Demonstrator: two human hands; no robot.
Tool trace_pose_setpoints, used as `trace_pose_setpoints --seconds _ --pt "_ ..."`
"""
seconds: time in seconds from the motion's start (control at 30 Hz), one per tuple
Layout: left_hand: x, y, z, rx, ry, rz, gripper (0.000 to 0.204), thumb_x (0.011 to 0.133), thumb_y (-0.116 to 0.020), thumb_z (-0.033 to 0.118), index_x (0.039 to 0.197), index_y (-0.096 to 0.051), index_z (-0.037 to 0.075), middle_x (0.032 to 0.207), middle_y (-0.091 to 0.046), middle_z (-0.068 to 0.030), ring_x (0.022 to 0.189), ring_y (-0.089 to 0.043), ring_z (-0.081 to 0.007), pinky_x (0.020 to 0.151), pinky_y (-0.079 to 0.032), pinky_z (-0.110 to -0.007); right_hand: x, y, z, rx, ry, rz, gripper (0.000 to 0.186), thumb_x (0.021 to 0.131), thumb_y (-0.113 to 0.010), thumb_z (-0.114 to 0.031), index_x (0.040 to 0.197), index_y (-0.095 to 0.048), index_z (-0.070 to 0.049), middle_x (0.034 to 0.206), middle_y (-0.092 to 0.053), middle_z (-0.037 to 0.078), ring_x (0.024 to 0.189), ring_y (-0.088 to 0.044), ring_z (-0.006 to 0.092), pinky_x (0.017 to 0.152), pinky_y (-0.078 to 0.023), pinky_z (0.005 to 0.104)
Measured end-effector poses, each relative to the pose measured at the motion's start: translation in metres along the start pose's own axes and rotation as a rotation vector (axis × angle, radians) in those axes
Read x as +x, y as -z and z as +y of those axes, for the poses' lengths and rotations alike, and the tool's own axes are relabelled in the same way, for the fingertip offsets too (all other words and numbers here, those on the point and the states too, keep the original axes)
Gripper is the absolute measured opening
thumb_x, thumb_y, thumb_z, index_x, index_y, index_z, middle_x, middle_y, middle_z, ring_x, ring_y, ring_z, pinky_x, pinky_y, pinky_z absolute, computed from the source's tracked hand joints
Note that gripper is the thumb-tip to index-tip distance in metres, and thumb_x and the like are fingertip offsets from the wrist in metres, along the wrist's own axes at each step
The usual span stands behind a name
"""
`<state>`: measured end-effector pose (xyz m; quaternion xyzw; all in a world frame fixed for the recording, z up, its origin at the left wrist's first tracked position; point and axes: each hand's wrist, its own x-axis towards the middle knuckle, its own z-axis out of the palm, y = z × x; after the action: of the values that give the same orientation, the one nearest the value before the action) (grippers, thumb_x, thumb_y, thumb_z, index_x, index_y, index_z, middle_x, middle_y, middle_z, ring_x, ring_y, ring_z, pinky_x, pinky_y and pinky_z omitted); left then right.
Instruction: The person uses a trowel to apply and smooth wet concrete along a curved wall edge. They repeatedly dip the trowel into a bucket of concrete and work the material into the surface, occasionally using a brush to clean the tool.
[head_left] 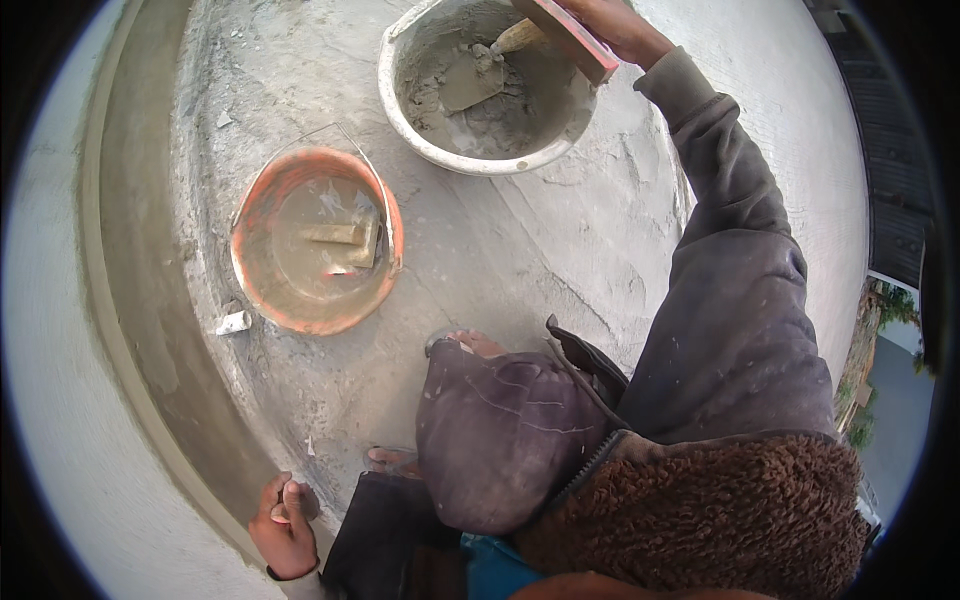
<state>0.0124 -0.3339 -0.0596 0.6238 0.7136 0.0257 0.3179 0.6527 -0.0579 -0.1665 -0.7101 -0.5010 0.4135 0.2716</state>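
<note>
Brown fuzzy jacket [690,510] is filling the space right under the camera. Past it, a pale-rimmed tub [470,160] of mortar [425,115] is sitting beyond an orange bucket [262,285]. Some reddish board [577,42] is tilting over the tub's far right side, and a trowel [473,88] is lying inside. If that board dips, I'm guessing it'll be knocking the trowel's handle. Right hand [612,25] is gripping the board, partly cropped; left hand [285,530] is half-curling well apart, can't tell if it's pinching anything.

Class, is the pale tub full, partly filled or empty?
Partly filled: grey mix lies in the pale tub, below its rim.
</note>
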Motion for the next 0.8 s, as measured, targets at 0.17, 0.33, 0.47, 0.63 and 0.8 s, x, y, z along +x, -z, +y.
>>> trace_pose_setpoints --seconds 0.17,0.33,0.47,0.63,0.8 --pt "0.008 -0.001 -0.004 0.002 0.045 0.002 0.026 0.108 -0.062 0.02 0.115 -0.07 -0.004 0.081 -0.077 -0.0144 0.07 -0.07 -0.0154 0.066 -0.055 -0.031 -0.005 0.015 -0.049 -0.29 0.222 -0.112 0.031 0.099 -0.063 -0.026 0.087 -0.076 0.0 0.073 -0.065 0.002 0.068 -0.058 0.0157 0.066 -0.047 0.0339" --pt "0.008 0.005 0.0 0.071 0.061 0.04 0.026 0.109 -0.06 0.019 0.117 -0.068 -0.005 0.082 -0.076 -0.0141 0.07 -0.07 -0.015 0.067 -0.054 -0.03 -0.011 0.061 -0.086 -0.382 0.303 -0.23 0.026 0.101 -0.063 -0.022 0.095 -0.075 0.0 0.095 -0.068 0.007 0.085 -0.064 0.0151 0.075 -0.052 0.0296" --pt "0.014 0.004 -0.002 0.056 0.046 0.006 0.026 0.109 -0.059 0.019 0.117 -0.068 -0.005 0.082 -0.076 -0.0144 0.07 -0.069 -0.0152 0.067 -0.053 -0.03 0.012 0.039 -0.058 -0.687 0.549 -0.025 0.031 0.101 -0.064 -0.029 0.097 -0.075 0.0 0.097 -0.07 0.009 0.092 -0.065 0.0199 0.087 -0.052 0.0361" --pt "0.016 0.004 -0.002 0.003 0.036 0.023 0.027 0.11 -0.059 0.02 0.117 -0.068 -0.005 0.083 -0.076 -0.0142 0.072 -0.069 -0.0154 0.068 -0.053 -0.03 -0.007 0.043 -0.085 -0.684 0.384 0.051 0.036 0.097 -0.068 -0.033 0.094 -0.074 0.002 0.095 -0.07 0.013 0.085 -0.065 0.0264 0.082 -0.052 0.0384" --pt "0.011 0.008 -0.012 0.037 0.085 0.03 0.03 0.11 -0.059 0.023 0.118 -0.067 -0.005 0.083 -0.076 -0.0131 0.074 -0.069 -0.0151 0.07 -0.053 -0.03 -0.066 -0.018 -0.126 -1.082 0.613 -0.179 0.03 0.093 -0.069 -0.024 0.109 -0.074 0.002 0.095 -0.072 0.015 0.084 -0.068 0.0277 0.08 -0.055 0.0397"
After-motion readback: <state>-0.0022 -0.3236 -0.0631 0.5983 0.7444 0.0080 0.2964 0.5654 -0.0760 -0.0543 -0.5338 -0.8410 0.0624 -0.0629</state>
